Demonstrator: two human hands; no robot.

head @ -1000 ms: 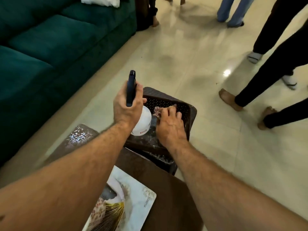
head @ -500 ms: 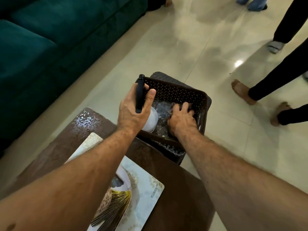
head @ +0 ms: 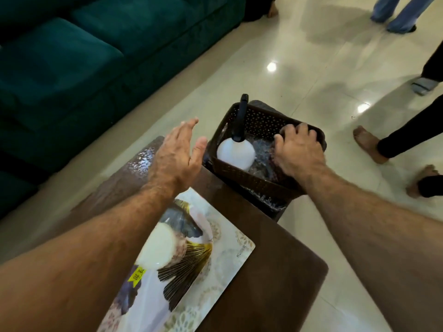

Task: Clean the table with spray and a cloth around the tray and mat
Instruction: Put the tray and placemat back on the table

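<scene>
A white spray bottle (head: 236,154) with a black trigger head stands upright in the left half of the brown perforated tray (head: 251,185) at the table's far end. My left hand (head: 177,159) hovers just left of the bottle, fingers straight, holding nothing. My right hand (head: 298,152) reaches into the tray's right half, with bent fingers gripping a dark crumpled cloth (head: 266,161) that it mostly hides. A patterned mat (head: 191,259) lies flat on the brown table (head: 275,271) below my left forearm.
A wet, shiny patch (head: 141,161) marks the table's far left corner. A teal sofa (head: 72,68) runs along the left. Several people's legs and feet (head: 369,144) stand on the tiled floor to the right and behind.
My left hand has let go of the spray bottle, which now stands in the tray, and has drawn back to the left with its fingers straightened. My right hand has stayed in the tray.
</scene>
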